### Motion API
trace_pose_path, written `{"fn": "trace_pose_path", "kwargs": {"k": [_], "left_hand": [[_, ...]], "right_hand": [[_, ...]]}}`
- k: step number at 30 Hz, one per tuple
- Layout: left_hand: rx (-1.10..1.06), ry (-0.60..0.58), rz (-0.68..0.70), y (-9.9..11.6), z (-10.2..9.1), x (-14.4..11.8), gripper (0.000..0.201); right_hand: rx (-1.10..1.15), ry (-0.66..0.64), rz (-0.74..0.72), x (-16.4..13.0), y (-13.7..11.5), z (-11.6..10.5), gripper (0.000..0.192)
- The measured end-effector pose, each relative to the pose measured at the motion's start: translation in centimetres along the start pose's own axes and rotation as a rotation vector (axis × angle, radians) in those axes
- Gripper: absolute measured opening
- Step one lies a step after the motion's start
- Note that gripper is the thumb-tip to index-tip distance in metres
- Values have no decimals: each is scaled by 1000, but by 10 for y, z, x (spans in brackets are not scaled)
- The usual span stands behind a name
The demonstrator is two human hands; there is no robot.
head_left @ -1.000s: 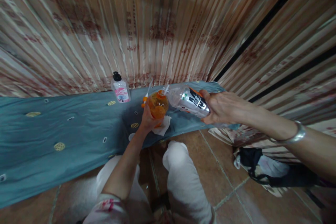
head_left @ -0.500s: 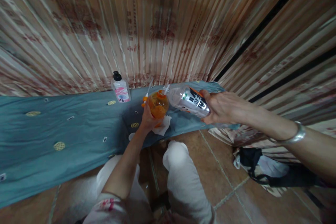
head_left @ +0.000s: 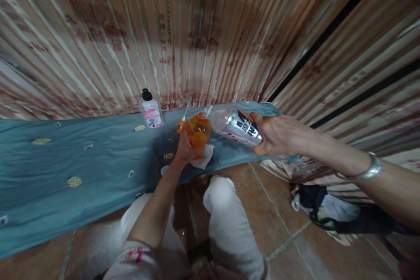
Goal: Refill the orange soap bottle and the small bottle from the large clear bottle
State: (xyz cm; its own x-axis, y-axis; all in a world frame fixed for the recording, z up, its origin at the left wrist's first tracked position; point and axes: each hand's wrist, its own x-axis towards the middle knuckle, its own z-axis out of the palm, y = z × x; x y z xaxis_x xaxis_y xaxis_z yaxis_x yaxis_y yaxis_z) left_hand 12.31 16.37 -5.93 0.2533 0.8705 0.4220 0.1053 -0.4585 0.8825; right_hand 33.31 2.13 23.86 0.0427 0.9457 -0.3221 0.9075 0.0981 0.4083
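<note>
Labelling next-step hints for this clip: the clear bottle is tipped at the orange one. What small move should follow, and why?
Probably hold the tilt and keep the mouths lined up. The right hand holds the clear plastic bottle with the black-and-white label nearly flat, its neck at the top of the round orange bottle, which the left hand steadies above the white tissue. Drifting off line would likely spill onto the blue cloth.

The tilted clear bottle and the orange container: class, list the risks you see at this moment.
1. The right hand tips the clear bottle nearly flat at the orange container; liquid may miss its small mouth and wet the blue cloth.
2. The left hand holds the container in the air; it could tilt or overflow.
3. The white tissue underneath covers little.
</note>
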Motion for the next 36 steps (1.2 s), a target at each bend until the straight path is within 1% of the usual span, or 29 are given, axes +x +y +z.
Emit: {"fn": "trace_pose_path", "kwargs": {"k": [5, 11, 16, 21, 26, 31, 36], "left_hand": [[-6, 23, 14, -2, 0, 0, 128], [-32, -12, -13, -3, -1, 1, 130], [-39, -14, -19, -3, -1, 1, 132], [-13, -21, -13, 0, -2, 1, 129], [-30, -22, -23, -1, -2, 1, 131], [-18, -12, -8, 2, -2, 1, 126], [-26, -16, -30, 5, -1, 1, 125]], "right_hand": [[8, -2, -16, 0, 1, 1, 77], [23, -15, -13, 0, 1, -2, 79], [12, 19, 12, 3, 4, 6, 86], [6, 58, 4, 6, 6, 11, 92], [28, 54, 12, 5, 7, 10, 93], [53, 75, -20, 7, 10, 13, 91], [50, 79, -18, 7, 11, 14, 92]]}}
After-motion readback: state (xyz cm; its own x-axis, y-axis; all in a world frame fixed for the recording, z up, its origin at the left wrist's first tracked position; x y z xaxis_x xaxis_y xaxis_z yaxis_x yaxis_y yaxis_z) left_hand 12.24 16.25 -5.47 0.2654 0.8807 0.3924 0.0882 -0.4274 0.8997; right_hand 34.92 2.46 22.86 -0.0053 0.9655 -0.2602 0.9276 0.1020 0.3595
